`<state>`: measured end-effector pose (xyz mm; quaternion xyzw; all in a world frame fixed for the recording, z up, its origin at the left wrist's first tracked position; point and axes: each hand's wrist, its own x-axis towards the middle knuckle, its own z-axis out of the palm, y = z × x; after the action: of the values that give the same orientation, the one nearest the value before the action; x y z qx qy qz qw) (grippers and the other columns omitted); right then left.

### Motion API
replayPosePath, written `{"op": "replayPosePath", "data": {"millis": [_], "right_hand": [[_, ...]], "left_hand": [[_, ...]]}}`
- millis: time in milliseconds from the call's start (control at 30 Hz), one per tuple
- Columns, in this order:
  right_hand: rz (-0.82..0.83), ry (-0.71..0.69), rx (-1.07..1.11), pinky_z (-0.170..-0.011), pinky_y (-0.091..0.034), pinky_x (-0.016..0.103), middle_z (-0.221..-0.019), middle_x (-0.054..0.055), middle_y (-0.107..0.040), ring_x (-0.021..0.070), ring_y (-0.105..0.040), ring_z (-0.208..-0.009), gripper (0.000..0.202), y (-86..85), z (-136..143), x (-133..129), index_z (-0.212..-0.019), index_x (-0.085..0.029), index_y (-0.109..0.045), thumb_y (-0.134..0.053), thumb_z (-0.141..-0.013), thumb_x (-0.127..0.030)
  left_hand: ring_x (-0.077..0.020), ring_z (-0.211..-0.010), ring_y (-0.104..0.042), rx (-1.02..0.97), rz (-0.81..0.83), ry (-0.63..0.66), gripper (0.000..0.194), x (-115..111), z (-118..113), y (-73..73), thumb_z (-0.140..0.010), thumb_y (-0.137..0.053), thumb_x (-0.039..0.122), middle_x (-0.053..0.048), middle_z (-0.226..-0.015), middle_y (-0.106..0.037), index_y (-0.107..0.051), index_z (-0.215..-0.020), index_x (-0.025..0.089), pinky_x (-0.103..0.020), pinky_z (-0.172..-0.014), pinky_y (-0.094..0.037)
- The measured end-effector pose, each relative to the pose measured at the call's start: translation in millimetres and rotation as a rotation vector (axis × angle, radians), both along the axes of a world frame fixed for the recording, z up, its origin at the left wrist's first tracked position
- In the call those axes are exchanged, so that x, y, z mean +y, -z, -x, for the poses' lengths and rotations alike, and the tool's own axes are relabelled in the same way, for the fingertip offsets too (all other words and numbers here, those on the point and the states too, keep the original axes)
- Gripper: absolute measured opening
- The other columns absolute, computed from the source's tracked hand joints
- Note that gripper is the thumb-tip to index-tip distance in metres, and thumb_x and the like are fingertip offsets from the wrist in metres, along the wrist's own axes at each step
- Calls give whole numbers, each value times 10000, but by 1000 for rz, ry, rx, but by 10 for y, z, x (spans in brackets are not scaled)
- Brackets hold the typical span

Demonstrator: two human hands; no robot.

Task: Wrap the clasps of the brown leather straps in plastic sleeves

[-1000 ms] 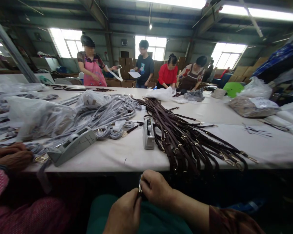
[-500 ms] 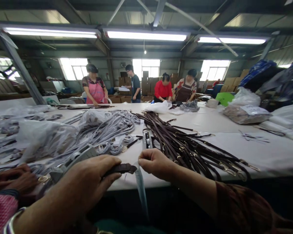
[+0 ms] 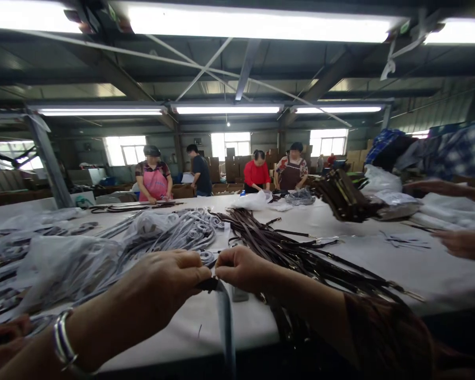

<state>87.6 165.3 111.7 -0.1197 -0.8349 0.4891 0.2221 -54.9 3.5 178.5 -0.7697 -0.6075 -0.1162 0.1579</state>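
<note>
My left hand (image 3: 162,282) is closed on the end of a dark brown strap (image 3: 208,285), thumb and fingers pressed together. Fingertip to fingertip with it, my right hand (image 3: 243,268) makes a pinch; what lies between those fingers is too small to make out. A pale, bluish-grey strip (image 3: 225,327) hangs down from the strap end, just under the right fingertips, past the table edge. Beyond and beside my right forearm spreads a pile of dark brown straps (image 3: 285,240) with metal clasps. Grey straps (image 3: 182,229) are heaped beyond my left hand.
On the white table (image 3: 178,327), clear plastic bags (image 3: 75,258) lie at left. A co-worker's hand (image 3: 8,338) is at lower left. At right, another person's hands (image 3: 467,245) reach in beside a bundle of dark straps (image 3: 344,198). Several people stand across the table.
The view has tilted up. My hands have come together at the strap end. At the right, a dark bundle and another person's hands have appeared.
</note>
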Motion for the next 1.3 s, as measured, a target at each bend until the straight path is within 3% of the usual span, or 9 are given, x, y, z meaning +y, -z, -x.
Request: {"op": "replayPosePath", "data": {"millis": [133,233,367,467,600,733,900,1200,1300], "right_hand": [[-14,-9,4,-500,-307,182,-562,-66,-467,59,-381,-544,94,38,14,9,-641,-130,-598,-568,-730,-131],[-25,-21,16,-519,-331,182,-585,-60,-487,62,-402,-555,87,88,21,-5,-657,-128,-603,-556,-730,-125],[-249,-51,67,-547,-350,187,-631,-43,-547,79,-466,-598,93,122,7,-35,-701,-134,-631,-585,-763,-184],[-402,-47,67,-559,-343,191,-655,-33,-574,84,-497,-615,93,108,-24,-68,-718,-142,-644,-575,-772,-173],[-506,6,2,-558,-319,205,-656,-22,-577,93,-489,-610,97,91,-57,-142,-709,-155,-637,-558,-765,-155],[-614,108,-56,-553,-276,239,-664,2,-577,109,-440,-609,103,137,-59,-208,-657,-158,-606,-564,-749,-172],[-470,119,-103,-538,-283,231,-602,-18,-547,97,-440,-574,110,235,-54,-196,-638,-157,-588,-539,-736,-149],[-43,187,-132,-466,-251,216,-509,-61,-373,75,-324,-505,176,373,37,-125,-560,-153,-524,-558,-732,-170],[-65,173,-125,-472,-261,212,-521,-55,-404,77,-349,-515,156,367,14,-91,-574,-149,-537,-546,-729,-154]], "left_hand": [[-149,-829,-635,116,136,147,442,-30,-9,12,-884,-485,73,9,-923,-694,-649,-1188,349,-232,-703,-426],[-144,-828,-635,93,140,146,415,-80,3,23,-918,-468,96,6,-923,-696,-661,-1173,361,-233,-728,-430],[-144,-836,-635,106,147,130,349,-118,17,87,-962,-461,153,8,-926,-699,-657,-1169,352,-240,-725,-425],[-156,-800,-626,118,121,4,289,-111,28,238,-970,-456,171,-2,-913,-687,-666,-1113,308,-260,-680,-410],[-182,-763,-635,-29,81,-204,241,-82,-14,488,-981,-434,254,-30,-865,-672,-674,-987,239,-286,-665,-417],[-240,-790,-666,-66,107,-379,296,-74,-138,576,-977,-397,294,-57,-840,-691,-661,-873,208,-338,-686,-427],[-258,-742,-668,-79,73,-515,317,-87,-190,541,-959,-411,344,-57,-782,-707,-650,-793,218,-339,-631,-391],[-274,-707,-672,53,48,-524,340,-75,-331,668,-959,-377,289,-85,-755,-693,-651,-782,194,-349,-615,-411],[-265,-725,-675,-36,53,-546,326,-82,-302,672,-951,-412,312,-80,-759,-699,-647,-757,194,-348,-635,-439]]}}
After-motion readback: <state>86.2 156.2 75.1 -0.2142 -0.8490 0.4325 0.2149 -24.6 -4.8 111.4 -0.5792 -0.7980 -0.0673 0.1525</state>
